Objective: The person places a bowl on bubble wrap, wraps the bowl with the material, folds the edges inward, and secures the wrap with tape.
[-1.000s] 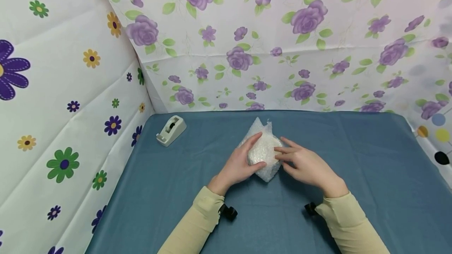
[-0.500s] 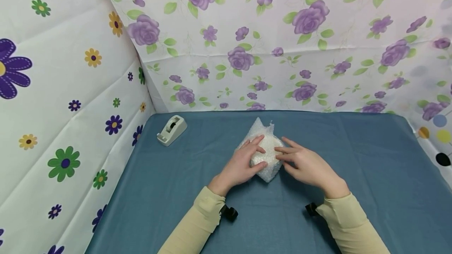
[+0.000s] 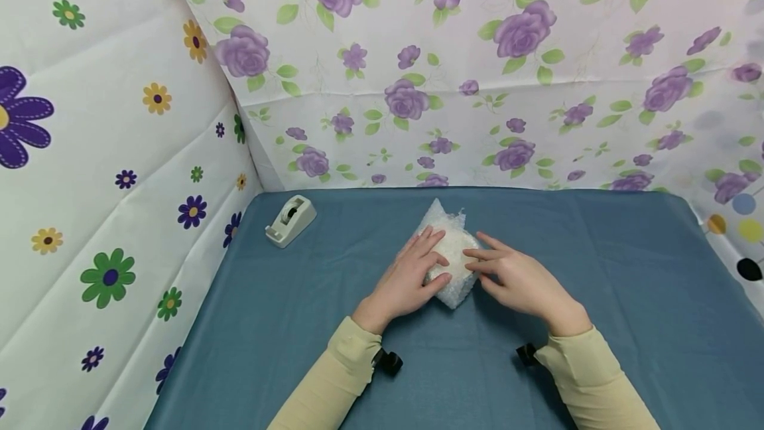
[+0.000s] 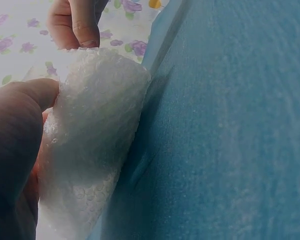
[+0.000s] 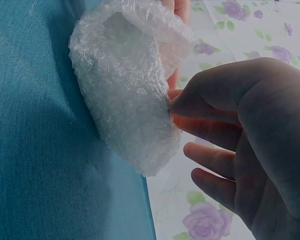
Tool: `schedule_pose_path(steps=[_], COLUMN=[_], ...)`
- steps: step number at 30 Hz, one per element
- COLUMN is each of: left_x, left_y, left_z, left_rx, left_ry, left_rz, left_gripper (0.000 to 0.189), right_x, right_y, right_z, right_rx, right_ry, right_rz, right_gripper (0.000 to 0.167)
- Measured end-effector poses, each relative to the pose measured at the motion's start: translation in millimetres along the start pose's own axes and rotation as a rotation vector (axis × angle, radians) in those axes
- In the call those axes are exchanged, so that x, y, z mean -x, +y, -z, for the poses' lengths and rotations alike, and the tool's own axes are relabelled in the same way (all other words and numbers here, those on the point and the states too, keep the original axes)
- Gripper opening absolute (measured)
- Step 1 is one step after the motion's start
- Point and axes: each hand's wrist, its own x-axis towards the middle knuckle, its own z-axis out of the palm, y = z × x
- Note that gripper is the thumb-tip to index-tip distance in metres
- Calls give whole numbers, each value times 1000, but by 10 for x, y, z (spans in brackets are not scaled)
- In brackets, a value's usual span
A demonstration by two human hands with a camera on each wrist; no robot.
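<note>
A bundle of bubble wrap, rounded in the middle with pointed ends, lies on the blue cloth in the head view. What it wraps is hidden. From the left, my left hand rests over it, fingers on its upper face and thumb toward its near part. My right hand pinches the bundle's right edge between thumb and forefinger, the other fingers spread apart. Close up, the right wrist view shows that pinch on the crinkled bubble wrap. In the left wrist view my left thumb meets the wrap's edge.
A white tape dispenser stands at the back left of the blue tablecloth. Flowered curtains rise behind the table and along its left side. Black wrist camera mounts hang below both sleeves.
My left fingers have shifted over the top of the bubble wrap, curling inward and drawing closer together. The right hand keeps its pinch, and the bundle stays almost in place.
</note>
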Motion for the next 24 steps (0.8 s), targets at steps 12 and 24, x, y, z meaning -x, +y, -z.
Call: schedule_pose_path(steps=[12,24], left_x=[14,32], left_y=[-27,-12], left_z=[7,15], left_rx=[-37,-56], left_ry=[-40,-50], left_rz=[48,51], left_gripper=[37,44], right_x=[1,-5], right_y=[4,1], right_z=[-8,-10], right_rx=[3,-28], right_ry=[-9,-23], right_rz=[-14,-46], right_gripper=[31,33])
